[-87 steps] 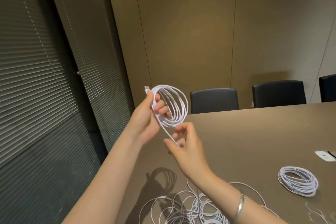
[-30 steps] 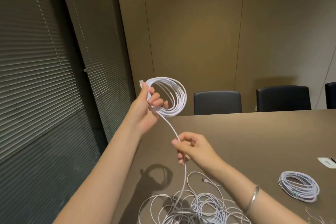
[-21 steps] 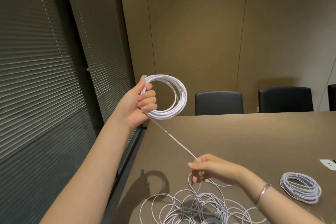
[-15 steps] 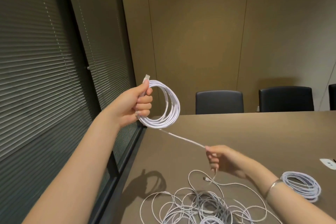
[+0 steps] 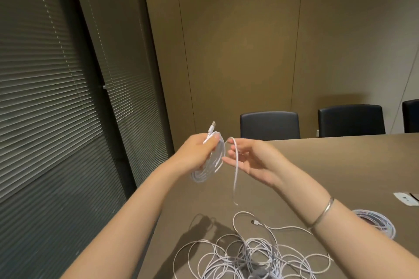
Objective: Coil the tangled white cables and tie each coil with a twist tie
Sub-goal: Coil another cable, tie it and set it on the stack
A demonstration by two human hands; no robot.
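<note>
Behind right arm (image 5: 340, 217), half-hidden coil (image 5: 378, 222)

Brown table (image 5: 328, 165), black chairs (image 5: 269, 125) behind it, slatted blinds (image 5: 45, 97) left, white plate (image 5: 404, 199) at right edge

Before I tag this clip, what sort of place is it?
Most likely an office meeting room: a long brown table with dark chairs pushed in along its far side, plain panelled walls, and slatted blinds on the left.
</note>
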